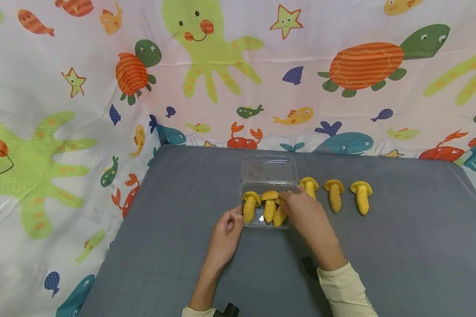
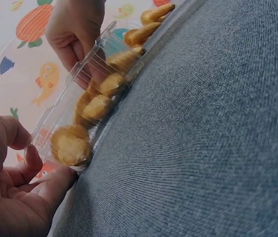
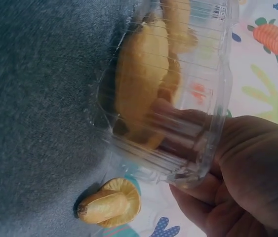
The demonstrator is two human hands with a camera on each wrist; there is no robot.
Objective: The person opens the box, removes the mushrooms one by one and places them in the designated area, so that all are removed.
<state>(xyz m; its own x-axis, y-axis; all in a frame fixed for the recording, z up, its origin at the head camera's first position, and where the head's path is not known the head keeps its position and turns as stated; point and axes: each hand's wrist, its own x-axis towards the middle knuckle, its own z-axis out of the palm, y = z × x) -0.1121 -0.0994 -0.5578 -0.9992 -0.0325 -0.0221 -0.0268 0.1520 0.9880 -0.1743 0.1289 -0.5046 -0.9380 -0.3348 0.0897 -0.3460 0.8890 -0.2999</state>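
Observation:
A clear plastic clamshell box (image 1: 270, 170) stands on the table with its lid raised at the back. Inside lie three yellow mushrooms side by side: a left one (image 1: 250, 208), a middle one (image 1: 269, 207) and a right one (image 1: 279, 216). My left hand (image 1: 225, 234) pinches the box's left wall between thumb and fingers, as the left wrist view (image 2: 20, 182) confirms. Over the right wall reaches my right hand (image 1: 307, 216), its fingertips inside the box gripping the right mushroom (image 3: 141, 79). That mushroom's cap is partly hidden by the fingers.
Right of the box, three more mushrooms lie in a row: a near one (image 1: 309, 186) partly behind the right hand, a second (image 1: 335, 197) and a third (image 1: 362, 198). A grey cloth covers the table (image 1: 412, 246). A sea-animal curtain (image 1: 238, 53) hangs behind and at the left.

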